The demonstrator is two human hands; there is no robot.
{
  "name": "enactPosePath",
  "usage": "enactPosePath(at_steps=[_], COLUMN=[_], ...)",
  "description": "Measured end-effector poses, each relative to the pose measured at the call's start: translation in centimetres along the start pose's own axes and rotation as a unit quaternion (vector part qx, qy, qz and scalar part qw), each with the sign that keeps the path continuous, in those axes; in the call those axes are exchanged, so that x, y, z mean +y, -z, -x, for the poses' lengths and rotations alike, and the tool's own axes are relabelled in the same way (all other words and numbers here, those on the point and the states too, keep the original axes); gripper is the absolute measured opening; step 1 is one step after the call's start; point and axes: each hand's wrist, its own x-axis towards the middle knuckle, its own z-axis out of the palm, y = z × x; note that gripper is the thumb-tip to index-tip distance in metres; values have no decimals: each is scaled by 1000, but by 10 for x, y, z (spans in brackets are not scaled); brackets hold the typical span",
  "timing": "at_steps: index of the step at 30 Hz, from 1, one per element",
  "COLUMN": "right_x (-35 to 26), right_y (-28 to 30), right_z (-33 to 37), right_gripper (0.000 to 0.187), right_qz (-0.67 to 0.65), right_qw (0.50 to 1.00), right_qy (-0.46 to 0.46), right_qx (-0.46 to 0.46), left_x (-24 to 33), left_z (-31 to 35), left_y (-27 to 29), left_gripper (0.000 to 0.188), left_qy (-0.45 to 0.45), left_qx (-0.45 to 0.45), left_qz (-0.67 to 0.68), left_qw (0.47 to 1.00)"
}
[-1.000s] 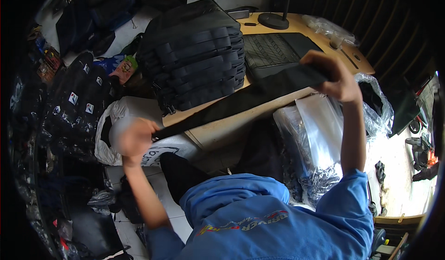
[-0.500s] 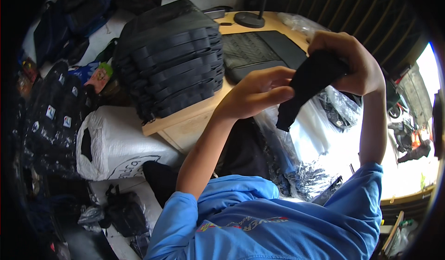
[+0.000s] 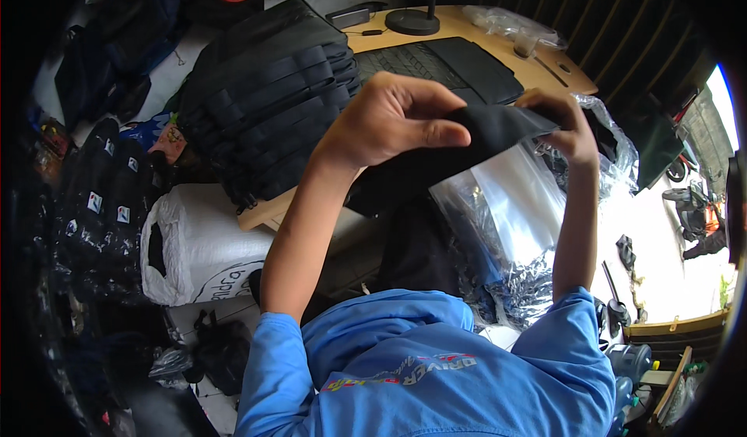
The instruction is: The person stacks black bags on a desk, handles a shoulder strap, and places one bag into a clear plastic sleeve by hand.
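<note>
A piece of black fabric [image 3: 486,135] is spread between my two hands, above the lap and in front of the table. My left hand [image 3: 389,122] pinches its upper edge between thumb and fingers. At the other end, my right hand [image 3: 566,126] grips the fabric's right corner, fingers curled over it. The lower left part of the cloth hangs below my left wrist. Behind it, a flat black textured panel [image 3: 436,67] lies on the table, beside a tall stack of black bags with webbing straps [image 3: 272,102].
The wooden table [image 3: 574,80] carries a round black stand base [image 3: 412,22] and clear plastic wrap [image 3: 513,26]. A white sack [image 3: 210,238] stands at left, near plastic-wrapped black goods [image 3: 101,196]. Clear plastic packages [image 3: 506,235] sit below my right hand. Blue water bottles [image 3: 629,363] are at lower right.
The fabric has gone from hanging folded in my right hand to stretched out between both hands. My left hand has closed on its edge; my right hand has moved left and lower.
</note>
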Motion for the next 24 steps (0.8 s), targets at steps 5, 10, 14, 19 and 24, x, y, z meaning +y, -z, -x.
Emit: enactPosePath(at_steps=[5,10,14,19,24], right_x=[7,26,14,33,30], right_y=[-63,-123,-140,-148,-164], right_z=[-11,-24,-27,-25,-15], right_gripper=[75,86,54,33,25], right_qz=[-88,-246,-171,-254,-439], right_qw=[996,964,983,965,898], right_qy=[2,91,54,59,-21], right_qx=[-7,32,51,30,-1], left_x=[14,12,13,5,1], left_z=[-7,-32,-40,-46,-45], left_y=[3,-6,-7,-6,8], left_gripper=[25,21,19,22,18], left_qy=[-45,-50,7,53,76], left_qx=[60,120,142,224,213], left_qz=[9,6,63,90,25], left_qw=[997,992,988,969,974])
